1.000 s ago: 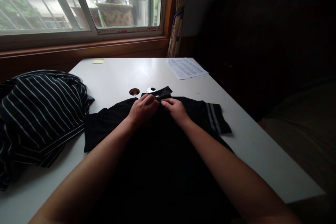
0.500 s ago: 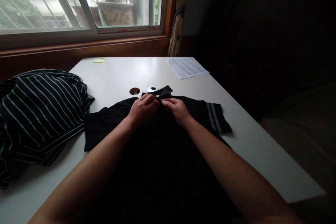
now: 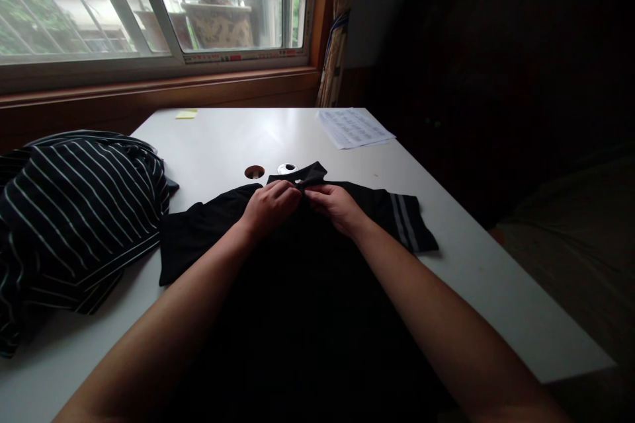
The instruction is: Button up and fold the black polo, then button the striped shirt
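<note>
A black short-sleeved shirt [image 3: 208, 225] with a collar is spread out before me, its collar end away from me. Two grey stripes cross the sleeve on the right. At the front of the collar [image 3: 312, 175], my left hand [image 3: 272, 203] pinches the fabric with bent fingers. Close beside it, my right hand [image 3: 337, 206] grips the neck edge between thumb and forefinger. The fingertips of both hands nearly meet. Whatever small part lies between them is hidden, and the shirt's lower body is too dark to make out.
Under the shirt is a white table [image 3: 223, 139]. A heap of black-and-white striped cloth [image 3: 84, 211] lies at left. Farther back are printed sheets [image 3: 354, 127], a yellow sticky note [image 3: 186, 114], a round hole [image 3: 254, 172] and a white ring [image 3: 288, 168]. A window stands behind.
Both hands stay at the collar. The left hand's fingers have shifted very slightly, and the right hand has turned a little; the shirt lies as before.
</note>
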Demonstrator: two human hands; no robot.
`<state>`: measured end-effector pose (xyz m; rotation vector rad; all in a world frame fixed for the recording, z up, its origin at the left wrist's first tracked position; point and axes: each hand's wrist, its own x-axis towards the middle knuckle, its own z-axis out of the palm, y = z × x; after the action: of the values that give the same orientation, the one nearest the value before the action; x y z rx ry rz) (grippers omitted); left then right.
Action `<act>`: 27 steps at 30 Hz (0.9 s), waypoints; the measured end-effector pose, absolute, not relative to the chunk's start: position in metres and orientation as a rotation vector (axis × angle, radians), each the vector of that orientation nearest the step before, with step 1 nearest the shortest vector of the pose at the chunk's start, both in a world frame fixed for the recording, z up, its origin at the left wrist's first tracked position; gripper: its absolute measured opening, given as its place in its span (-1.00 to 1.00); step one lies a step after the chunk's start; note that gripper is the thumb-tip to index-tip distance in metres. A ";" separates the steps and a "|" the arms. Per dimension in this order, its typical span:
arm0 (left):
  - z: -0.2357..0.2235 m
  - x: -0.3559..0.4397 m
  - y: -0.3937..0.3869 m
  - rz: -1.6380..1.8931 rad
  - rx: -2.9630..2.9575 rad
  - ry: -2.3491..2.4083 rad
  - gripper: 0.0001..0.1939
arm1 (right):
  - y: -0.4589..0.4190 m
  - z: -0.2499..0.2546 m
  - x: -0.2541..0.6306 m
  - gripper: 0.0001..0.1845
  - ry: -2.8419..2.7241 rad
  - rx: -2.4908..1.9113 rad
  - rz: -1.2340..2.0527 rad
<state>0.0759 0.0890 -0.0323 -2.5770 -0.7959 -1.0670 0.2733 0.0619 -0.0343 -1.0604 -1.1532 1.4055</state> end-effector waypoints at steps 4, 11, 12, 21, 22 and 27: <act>-0.033 0.077 0.089 -1.168 -2.625 -0.868 -0.86 | 0.062 -0.035 0.271 -0.57 -1.216 -1.124 1.294; -0.035 0.081 0.091 -1.329 -2.780 -1.094 -0.87 | 0.066 -0.044 0.263 -0.65 -1.288 -1.201 1.008; -0.035 0.082 0.092 -1.354 -2.792 -1.126 -0.87 | 0.067 -0.046 0.263 -0.66 -1.301 -1.215 0.954; -0.032 0.080 0.094 -1.580 -2.907 -1.539 -0.83 | 0.066 -0.046 0.257 -0.81 -1.440 -1.299 0.573; -0.031 0.080 0.093 -1.610 -2.909 -1.589 -0.80 | 0.064 -0.044 0.256 -0.82 -1.452 -1.300 0.539; -0.032 0.081 0.094 -1.703 -2.881 -1.792 -0.78 | 0.059 -0.039 0.251 -0.85 -1.522 -1.317 0.445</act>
<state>0.0809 0.0941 -0.0320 -2.8813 -1.7922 -1.7029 0.2514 0.0590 -0.0387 -1.3173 -1.5215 0.4451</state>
